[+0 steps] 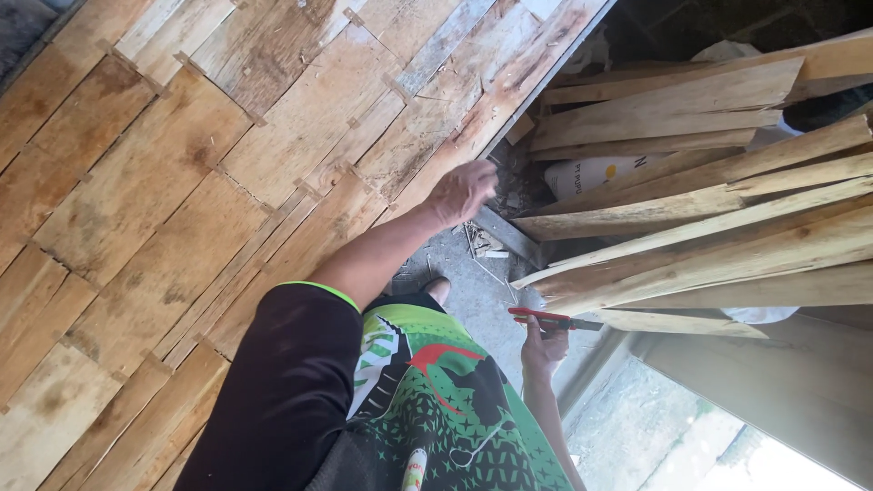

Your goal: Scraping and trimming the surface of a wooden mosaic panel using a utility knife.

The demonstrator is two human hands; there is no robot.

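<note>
My left hand (464, 191) reaches out at the end of a black sleeve to the edge of a large panel of patched thin wood sheets (182, 173). Its fingers are curled and blurred, so whether they hold anything is unclear. My right hand (543, 350), lower down near my green patterned shirt, is closed on a red-handled tool like pliers (553, 318). The tool's dark tip points toward a stack of rough wooden slats (709, 227).
The slats lie piled at the right, with a white sack (591, 173) partly under them. A grey concrete floor (473, 300) with small wood scraps shows between panel and stack, and my foot (437, 289) stands on it. A metal frame edge (509, 236) runs along the panel.
</note>
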